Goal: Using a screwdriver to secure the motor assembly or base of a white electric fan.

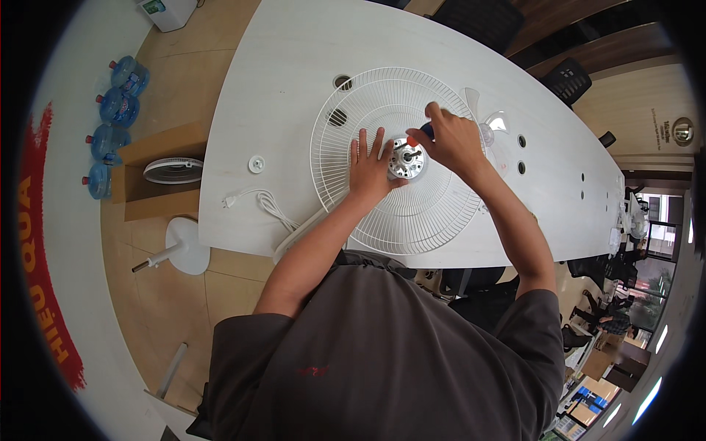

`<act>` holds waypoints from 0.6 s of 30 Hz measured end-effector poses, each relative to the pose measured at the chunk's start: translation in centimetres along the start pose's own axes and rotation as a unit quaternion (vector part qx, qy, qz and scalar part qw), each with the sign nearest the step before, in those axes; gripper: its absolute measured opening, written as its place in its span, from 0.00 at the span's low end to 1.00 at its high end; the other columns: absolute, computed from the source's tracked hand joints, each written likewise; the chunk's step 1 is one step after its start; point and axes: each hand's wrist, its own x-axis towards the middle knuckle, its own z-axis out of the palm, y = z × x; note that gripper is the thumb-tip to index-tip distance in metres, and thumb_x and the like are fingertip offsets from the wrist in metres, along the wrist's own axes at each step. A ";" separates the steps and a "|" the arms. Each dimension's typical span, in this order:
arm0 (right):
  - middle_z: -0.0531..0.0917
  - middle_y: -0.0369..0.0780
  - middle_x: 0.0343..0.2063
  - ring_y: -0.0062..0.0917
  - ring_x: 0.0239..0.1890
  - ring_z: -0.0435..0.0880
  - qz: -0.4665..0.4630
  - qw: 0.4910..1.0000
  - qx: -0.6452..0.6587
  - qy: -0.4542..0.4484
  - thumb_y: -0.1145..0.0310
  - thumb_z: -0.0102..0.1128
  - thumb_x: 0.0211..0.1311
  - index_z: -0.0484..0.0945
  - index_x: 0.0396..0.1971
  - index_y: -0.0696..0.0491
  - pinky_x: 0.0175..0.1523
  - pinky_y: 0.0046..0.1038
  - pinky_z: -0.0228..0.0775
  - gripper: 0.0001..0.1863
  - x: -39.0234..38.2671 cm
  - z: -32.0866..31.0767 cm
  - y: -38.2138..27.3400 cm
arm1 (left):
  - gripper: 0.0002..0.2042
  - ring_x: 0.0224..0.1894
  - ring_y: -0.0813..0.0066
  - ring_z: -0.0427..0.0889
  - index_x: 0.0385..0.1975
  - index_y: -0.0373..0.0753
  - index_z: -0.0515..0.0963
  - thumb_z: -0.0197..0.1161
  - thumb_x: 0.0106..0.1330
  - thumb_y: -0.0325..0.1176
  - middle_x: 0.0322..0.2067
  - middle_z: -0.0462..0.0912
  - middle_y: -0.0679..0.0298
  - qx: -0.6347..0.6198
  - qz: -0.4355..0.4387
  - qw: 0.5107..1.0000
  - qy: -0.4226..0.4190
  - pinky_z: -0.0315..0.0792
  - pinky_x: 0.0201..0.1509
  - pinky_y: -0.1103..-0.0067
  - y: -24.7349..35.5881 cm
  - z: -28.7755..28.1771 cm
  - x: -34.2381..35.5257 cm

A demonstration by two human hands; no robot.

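Note:
A round white wire fan grille (pixel 346 213) lies on the white table in front of me. At its middle sits the silvery motor face (pixel 412 170) with a shaft sticking up. My left hand (pixel 371 175) rests flat on the grille with fingers spread, its thumb side touching the motor's rim. My right hand (pixel 454 143) is closed round a screwdriver (pixel 414 140) with a dark and orange handle. The tool's tip points at the upper part of the motor face; its exact contact I cannot make out.
Beyond my right hand lie clear fan blades (pixel 498 123). Left of the grille are a coiled power cord (pixel 268 202) and a small white round part (pixel 256 164). On the floor stand a cardboard box (pixel 162 143) holding another grille, a white fan base (pixel 190 246) and several water jugs (pixel 121 106).

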 end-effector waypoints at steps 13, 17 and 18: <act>0.83 0.40 0.25 0.34 0.29 0.85 -0.184 0.979 0.010 0.086 0.59 0.74 0.54 0.78 0.36 0.54 0.34 0.34 0.76 0.18 -0.1 -0.3 1.6 | 0.48 0.77 0.41 0.42 0.64 0.39 0.71 0.75 0.43 0.62 0.74 0.52 0.56 -0.001 0.003 1.000 0.003 0.39 0.77 0.49 0.1 -0.1 -0.1; 0.82 0.37 0.13 0.35 0.17 0.83 -0.088 0.993 -0.036 0.077 0.45 0.65 0.61 0.79 0.31 0.54 0.23 0.30 0.72 0.23 -0.1 0.6 0.6 | 0.48 0.76 0.41 0.42 0.64 0.39 0.71 0.76 0.42 0.62 0.74 0.53 0.56 -0.006 0.005 1.000 0.011 0.39 0.77 0.49 0.0 0.0 -0.2; 0.82 0.37 0.13 0.35 0.17 0.83 -0.089 0.992 -0.036 0.077 0.45 0.65 0.61 0.79 0.31 0.54 0.23 0.30 0.72 0.23 0.0 0.4 0.4 | 0.48 0.76 0.41 0.42 0.64 0.39 0.71 0.76 0.42 0.62 0.74 0.53 0.56 -0.005 0.004 1.000 0.012 0.39 0.77 0.49 0.0 0.1 -0.1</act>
